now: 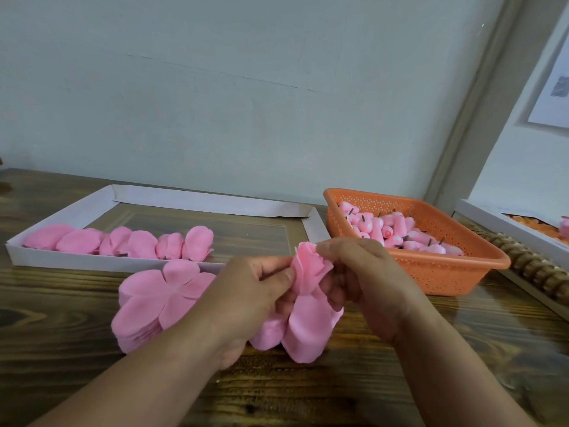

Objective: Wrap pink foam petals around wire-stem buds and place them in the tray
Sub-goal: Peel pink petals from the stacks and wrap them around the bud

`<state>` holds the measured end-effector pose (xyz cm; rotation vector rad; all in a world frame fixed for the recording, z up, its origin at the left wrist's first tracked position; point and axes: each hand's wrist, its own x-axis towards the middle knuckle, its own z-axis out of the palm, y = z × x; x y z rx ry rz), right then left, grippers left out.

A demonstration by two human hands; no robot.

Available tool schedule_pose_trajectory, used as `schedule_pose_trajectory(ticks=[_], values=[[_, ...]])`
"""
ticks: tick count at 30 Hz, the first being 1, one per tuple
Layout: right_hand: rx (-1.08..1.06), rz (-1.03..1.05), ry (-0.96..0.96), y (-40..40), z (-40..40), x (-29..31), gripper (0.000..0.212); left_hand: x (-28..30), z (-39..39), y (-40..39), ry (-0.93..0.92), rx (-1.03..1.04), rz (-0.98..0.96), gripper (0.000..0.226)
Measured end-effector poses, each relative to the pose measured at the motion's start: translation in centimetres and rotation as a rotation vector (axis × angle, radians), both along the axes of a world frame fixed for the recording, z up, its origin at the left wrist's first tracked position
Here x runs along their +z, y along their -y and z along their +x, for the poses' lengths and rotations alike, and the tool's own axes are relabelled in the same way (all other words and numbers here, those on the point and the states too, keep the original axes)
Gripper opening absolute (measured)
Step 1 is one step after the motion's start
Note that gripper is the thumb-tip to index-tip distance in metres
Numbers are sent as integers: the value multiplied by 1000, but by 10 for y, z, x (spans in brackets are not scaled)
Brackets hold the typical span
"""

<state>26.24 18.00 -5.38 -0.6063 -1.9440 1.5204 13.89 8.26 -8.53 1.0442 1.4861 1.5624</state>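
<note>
Left hand (261, 285): fingers are pinched on the pink petal piece (308, 291).
Right hand (360, 272): same piece is gripped.
Bud: hidden inside the petals.

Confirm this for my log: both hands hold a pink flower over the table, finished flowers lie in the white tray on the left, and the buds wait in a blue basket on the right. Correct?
Not quite: the basket holding the buds is orange, not blue, as the head view shows. The rest stands: the left hand and right hand hold a pink flower over the table, and finished flowers lie in the white tray on the left.
</note>
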Motion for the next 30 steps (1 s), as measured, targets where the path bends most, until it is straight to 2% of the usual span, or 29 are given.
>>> schedule_pose_trajectory(ticks=[10,15,22,26,30], values=[[83,-74,-53,-2,0,-1,22,2,-2,0,126,-101,-5,25],[113,-119,-69,-1,-1,-2,21,8,-3,1,344,-190,35,25],[219,-149,-87,-4,1,0,26,9,-4,-1,564,-155,31,22],[251,4,-22,-1,0,0,28,10,-4,-2,596,-99,27,22],[68,151,-22,6,-5,-5,22,11,-1,-1,592,-91,36,24]])
